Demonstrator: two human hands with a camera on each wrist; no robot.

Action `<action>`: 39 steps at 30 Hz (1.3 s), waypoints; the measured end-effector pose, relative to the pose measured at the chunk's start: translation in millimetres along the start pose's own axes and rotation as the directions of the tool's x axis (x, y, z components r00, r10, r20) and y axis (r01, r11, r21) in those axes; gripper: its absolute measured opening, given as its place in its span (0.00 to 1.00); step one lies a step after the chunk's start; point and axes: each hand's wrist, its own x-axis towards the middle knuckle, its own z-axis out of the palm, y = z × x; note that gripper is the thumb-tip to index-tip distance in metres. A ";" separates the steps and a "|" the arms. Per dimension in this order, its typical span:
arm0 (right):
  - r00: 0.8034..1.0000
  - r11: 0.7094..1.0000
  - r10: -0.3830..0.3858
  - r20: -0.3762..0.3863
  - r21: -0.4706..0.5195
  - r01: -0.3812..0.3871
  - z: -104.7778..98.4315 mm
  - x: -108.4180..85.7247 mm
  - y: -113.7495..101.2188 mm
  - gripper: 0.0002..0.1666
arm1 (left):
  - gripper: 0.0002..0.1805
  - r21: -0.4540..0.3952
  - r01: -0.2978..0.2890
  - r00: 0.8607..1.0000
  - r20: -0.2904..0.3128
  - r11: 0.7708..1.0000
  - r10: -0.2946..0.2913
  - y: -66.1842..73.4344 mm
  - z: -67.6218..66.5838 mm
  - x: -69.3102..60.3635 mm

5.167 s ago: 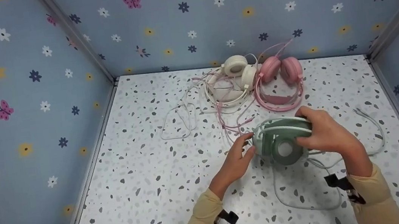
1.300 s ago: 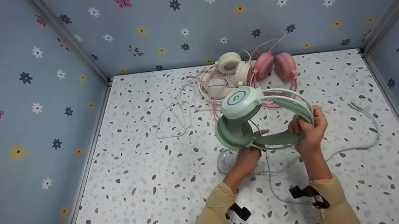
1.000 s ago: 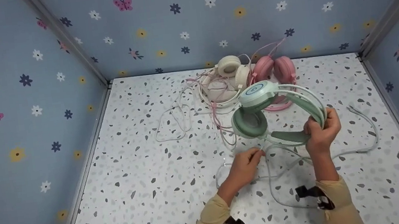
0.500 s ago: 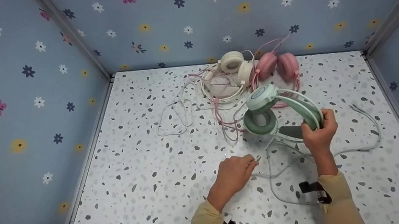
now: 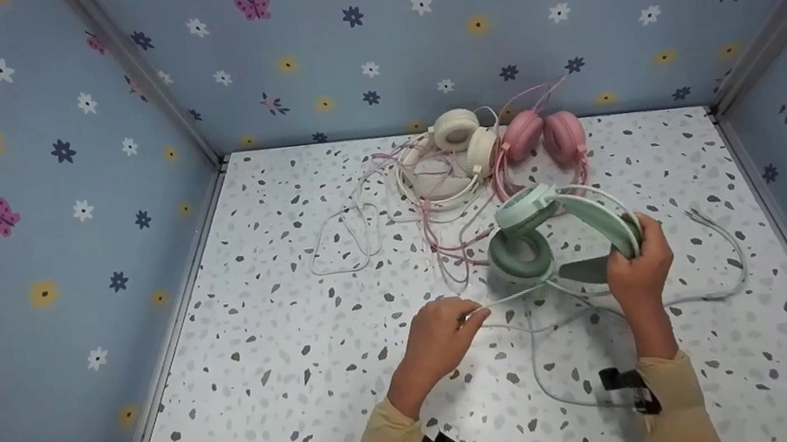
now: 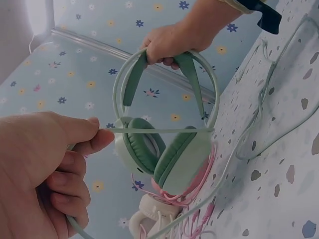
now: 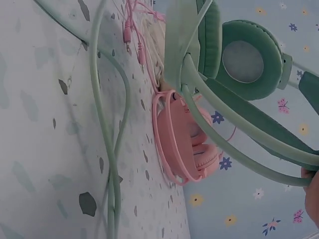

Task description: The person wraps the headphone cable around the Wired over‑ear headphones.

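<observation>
Green headphones (image 5: 521,254) are held up over the right half of the speckled table, ear cups toward the left. My right hand (image 5: 640,258) grips them by the headband; in the left wrist view its fingers curl round the top of the band. Left of the cups, my left hand (image 5: 441,331) pinches the green cable (image 6: 159,130) between thumb and forefinger, and the cable runs taut to an ear cup. The other left fingers curl in, with more cable emerging below them in the left wrist view. Further cable (image 7: 107,124) lies looped on the table.
White headphones (image 5: 456,131) and pink headphones (image 5: 563,136) lie side by side near the back wall. Their thin cords tangle to the left and in front, with pink plugs (image 7: 141,56) among them. The green cable's plug ends (image 5: 697,215) lie at the right. Flowered panels (image 5: 372,43) enclose the table.
My right hand lifted and turned the green headphones so the cups face left. My left hand left the headphones, took the cable near a cup and drew it toward the lower left.
</observation>
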 end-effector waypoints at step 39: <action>0.954 0.954 0.297 0.048 -0.053 -0.295 -26.4 4.1 -24.2 0.11 | 0.09 0.193 -0.253 0.967 0.020 0.948 0.254 0.9 -4.2 6.7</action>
